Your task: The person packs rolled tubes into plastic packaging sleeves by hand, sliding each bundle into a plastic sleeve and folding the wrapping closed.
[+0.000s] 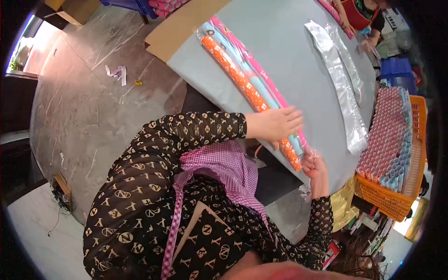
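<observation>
Three patterned wrapping paper rolls lie side by side on the grey table: an orange roll, a light blue roll and a pink roll. Clear plastic shows around their far ends. My left hand is laid flat across the rolls, fingers stretched out and a little blurred. At the near end, my right hand has its fingers closed on the crumpled end of the clear plastic sleeve. Part of the rolls is hidden beneath my left hand.
Silvery plastic sleeves lie farther across the table. An orange crate full of rolls stands at the right, near a blue bin. Another person works at the far side. Scraps litter the floor.
</observation>
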`<state>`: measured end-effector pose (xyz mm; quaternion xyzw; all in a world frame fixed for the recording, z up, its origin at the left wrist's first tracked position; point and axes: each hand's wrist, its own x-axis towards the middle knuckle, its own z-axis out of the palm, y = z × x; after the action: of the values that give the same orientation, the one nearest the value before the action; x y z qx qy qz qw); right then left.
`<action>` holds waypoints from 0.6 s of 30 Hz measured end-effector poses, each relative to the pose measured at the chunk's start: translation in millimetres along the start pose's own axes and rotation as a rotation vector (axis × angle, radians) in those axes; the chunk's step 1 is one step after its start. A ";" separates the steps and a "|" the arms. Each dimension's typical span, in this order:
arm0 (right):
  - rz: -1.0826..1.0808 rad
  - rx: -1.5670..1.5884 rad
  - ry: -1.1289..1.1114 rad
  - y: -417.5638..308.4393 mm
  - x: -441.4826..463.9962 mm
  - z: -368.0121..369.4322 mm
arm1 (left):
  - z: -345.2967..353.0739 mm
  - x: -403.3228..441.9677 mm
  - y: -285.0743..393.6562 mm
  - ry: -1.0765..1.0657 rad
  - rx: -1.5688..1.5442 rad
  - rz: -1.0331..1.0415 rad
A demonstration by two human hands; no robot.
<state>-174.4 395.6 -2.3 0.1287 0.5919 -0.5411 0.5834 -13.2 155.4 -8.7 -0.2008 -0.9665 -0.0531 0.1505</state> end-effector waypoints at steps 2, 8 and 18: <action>0.006 -0.005 0.031 4.0 -4.9 5.3 | 1.0 2.6 0.7 -0.028 0.007 -0.014; -0.349 -0.410 0.349 26.0 -30.0 30.5 | 0.2 1.4 -1.1 0.032 -0.016 -0.015; -0.443 -0.485 0.298 56.3 -58.7 17.1 | -2.7 2.3 1.1 0.019 -0.033 -0.016</action>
<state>-104.1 431.6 23.3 -0.0673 0.7951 -0.4737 0.3726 -14.0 156.8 -5.4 -0.1952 -0.9656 -0.0719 0.1559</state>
